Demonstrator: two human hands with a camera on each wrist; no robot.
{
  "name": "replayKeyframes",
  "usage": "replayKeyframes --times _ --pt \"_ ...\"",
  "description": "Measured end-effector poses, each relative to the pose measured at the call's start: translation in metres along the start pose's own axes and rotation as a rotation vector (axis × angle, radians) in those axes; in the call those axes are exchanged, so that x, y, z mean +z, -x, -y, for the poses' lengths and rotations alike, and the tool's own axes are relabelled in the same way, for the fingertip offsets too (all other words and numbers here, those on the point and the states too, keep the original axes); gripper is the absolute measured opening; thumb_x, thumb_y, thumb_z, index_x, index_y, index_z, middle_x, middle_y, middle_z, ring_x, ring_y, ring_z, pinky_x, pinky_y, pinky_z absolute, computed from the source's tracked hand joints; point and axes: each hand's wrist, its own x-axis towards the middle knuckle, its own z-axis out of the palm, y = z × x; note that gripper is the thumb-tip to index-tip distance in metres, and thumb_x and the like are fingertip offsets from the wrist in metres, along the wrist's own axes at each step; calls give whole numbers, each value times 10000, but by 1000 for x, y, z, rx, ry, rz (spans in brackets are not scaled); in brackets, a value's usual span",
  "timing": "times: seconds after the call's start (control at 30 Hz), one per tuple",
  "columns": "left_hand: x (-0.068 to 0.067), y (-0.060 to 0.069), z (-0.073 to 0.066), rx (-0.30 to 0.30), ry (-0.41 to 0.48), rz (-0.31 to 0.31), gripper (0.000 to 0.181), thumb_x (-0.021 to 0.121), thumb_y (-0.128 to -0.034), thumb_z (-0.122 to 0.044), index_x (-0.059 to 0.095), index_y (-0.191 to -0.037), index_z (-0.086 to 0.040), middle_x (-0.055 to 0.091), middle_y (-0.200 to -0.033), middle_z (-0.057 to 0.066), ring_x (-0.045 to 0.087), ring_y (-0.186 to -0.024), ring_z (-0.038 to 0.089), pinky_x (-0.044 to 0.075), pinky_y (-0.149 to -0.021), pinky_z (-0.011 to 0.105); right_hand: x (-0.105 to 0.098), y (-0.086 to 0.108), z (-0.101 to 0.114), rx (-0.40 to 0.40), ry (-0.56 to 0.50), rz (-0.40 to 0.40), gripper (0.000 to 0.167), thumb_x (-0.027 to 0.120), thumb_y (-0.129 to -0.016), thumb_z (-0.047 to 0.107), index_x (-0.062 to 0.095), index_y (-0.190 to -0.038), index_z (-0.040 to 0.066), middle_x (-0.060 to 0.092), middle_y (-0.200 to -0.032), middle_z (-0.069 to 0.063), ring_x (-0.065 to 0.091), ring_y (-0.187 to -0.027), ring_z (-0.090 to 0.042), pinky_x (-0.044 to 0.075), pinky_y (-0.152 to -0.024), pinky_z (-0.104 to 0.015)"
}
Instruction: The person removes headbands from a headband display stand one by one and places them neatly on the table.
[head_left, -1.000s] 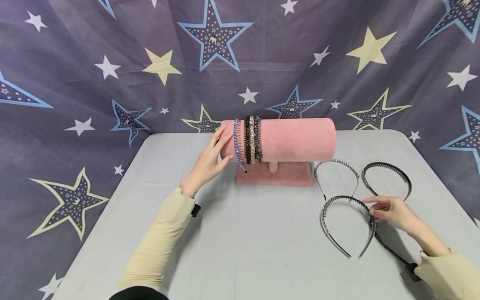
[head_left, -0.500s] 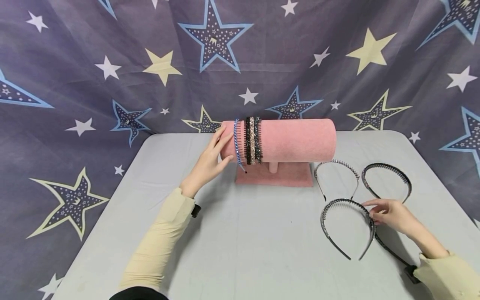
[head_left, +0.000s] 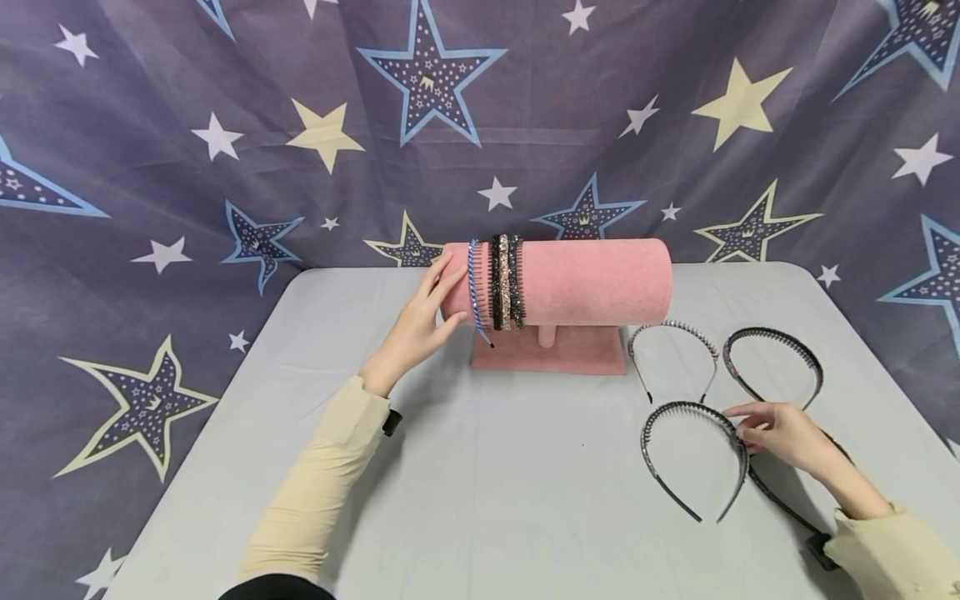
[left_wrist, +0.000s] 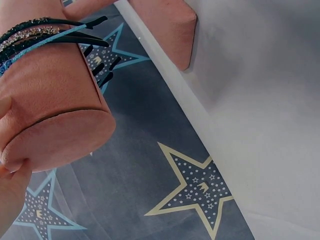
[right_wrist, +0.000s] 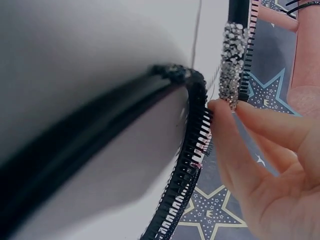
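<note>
In the head view my left hand [head_left: 411, 333] rests its spread, nearly straight fingers on the left end of a pink padded roll display stand [head_left: 592, 279]. Several headbands, among them a blue one [head_left: 476, 287], hang around the roll just right of those fingers. On the right, my right hand [head_left: 783, 433] pinches the side of a toothed black headband [head_left: 654, 437] between thumb and fingertips. Its silver glitter stretch [right_wrist: 232, 62] shows up close in the right wrist view. Below this hand lies another dark headband [head_left: 787, 500], partly hidden by the hand and wrist.
Behind the pinched headband, a thin silvery headband [head_left: 670, 322] and a black headband [head_left: 776, 332] lie on the grey-white table [head_left: 540, 492]. A star-patterned cloth [head_left: 570, 108] hangs along the table's back edge.
My right hand and the pinched headband have shifted slightly toward the table's front. The left hand stays on the roll's end.
</note>
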Motion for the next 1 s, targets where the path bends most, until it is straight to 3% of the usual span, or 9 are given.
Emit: replayKeyframes --times 0.33,0.73,1.0 --pt "0 0 0 -5 2 1 611 649 -779 -57 379 -1326 -25 217 -1424 168 240 -1297 276 287 -1046 358 0 2 3 69 48 29 263 549 -794 -67 553 -1033 -176 629 -808 -181 605 -604 -85 530 -540 -219" --pt "0 1 -1 -8 -5 5 611 645 -782 -57 377 -1329 -29 224 -1420 175 253 -1290 284 301 -1037 369 0 3 5 74 48 16 245 548 -793 -68 561 -1013 -176 633 -806 -192 607 -613 -71 533 -548 -224" --pt "0 1 1 -6 -3 6 618 645 -779 -49 373 -1334 -36 219 -1423 169 239 -1299 262 291 -1044 349 -2 -4 6 -68 48 -94 240 560 -776 -87 536 -992 -190 624 -714 -141 566 -573 -18 492 -470 -224"
